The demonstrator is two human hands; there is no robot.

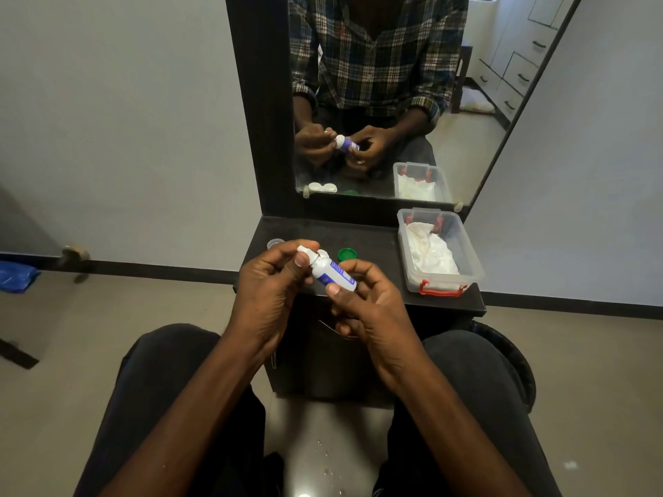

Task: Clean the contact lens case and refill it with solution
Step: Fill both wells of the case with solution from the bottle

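Holding a small white solution bottle (333,273) with a purple label, the right hand (369,303) pinches its body between thumb and fingers, just in front of the dark shelf (373,245). The bottle is tilted, with its neck pointing up and to the left. The left hand (272,281) grips the white cap (305,250) at the neck, thumb and fingertips curled around it. I cannot tell whether the cap is off or only loosened.

On the shelf, behind the hands, a green lid (346,254) lies near the middle. A clear lid (275,242) lies at the left end, partly hidden by the left hand. The lens case itself is hidden behind the hands; only its reflection (322,187) shows in the mirror (466,138) above the shelf, white, with two round wells. At the right end of the shelf stands a clear plastic box (470,256) with red latches, holding white tissue (432,251).
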